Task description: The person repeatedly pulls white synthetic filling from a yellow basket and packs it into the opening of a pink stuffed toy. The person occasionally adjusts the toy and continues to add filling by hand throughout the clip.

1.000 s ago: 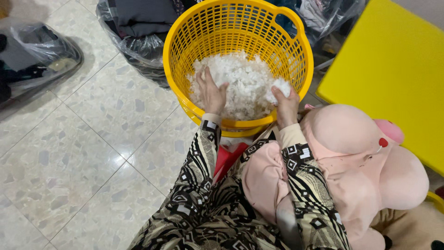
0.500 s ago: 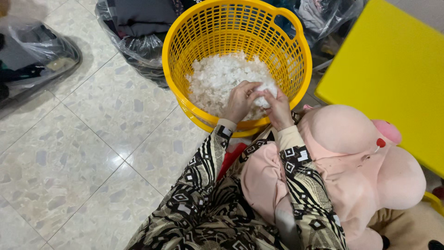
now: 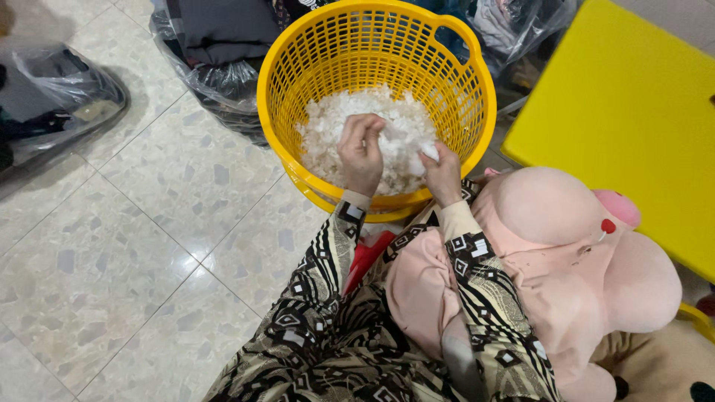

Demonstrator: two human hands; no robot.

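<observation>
White fluffy stuffing point(image 3: 328, 130) fills the round yellow plastic basket point(image 3: 298, 67) on the far floor; left hand point(image 3: 360, 152) and right hand point(image 3: 442, 173) both pinch one tuft between them.

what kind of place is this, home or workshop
Probably a small home workshop for stuffing soft toys, though it could be a plain room. Both hands, left hand and right hand, work white stuffing in a yellow basket, a pink plush toy waits alongside, and bagged cloth sits on the tiled floor.
</observation>
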